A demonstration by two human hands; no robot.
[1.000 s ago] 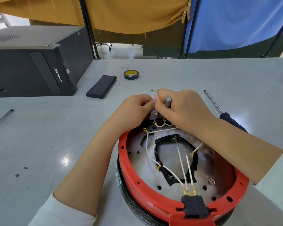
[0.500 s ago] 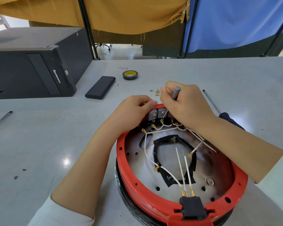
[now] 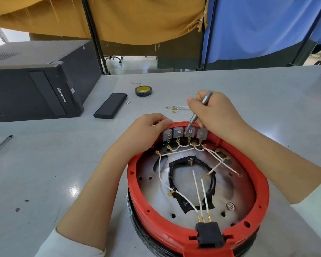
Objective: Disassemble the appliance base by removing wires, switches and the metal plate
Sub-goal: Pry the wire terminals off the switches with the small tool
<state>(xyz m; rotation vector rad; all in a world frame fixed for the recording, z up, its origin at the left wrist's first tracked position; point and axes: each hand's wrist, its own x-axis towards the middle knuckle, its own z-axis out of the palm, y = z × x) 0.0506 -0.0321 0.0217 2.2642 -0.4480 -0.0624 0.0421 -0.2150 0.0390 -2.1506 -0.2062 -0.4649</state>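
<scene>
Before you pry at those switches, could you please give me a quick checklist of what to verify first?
1. Tool tip at the third grey switch: ok.
2. Left hand steadying the red base at its far rim: ok.
3. Wires off the switch row: not ok, several white leads hang at the terminals.
4. Removed wires set aside on the table: ok.
5. Switch clips released: cannot tell.

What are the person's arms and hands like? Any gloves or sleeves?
No gloves: the left hand and right hand are bare, with no rings or watch showing. Both forearms are bare too, and pale cream sleeves are pushed up toward the elbows.
</scene>
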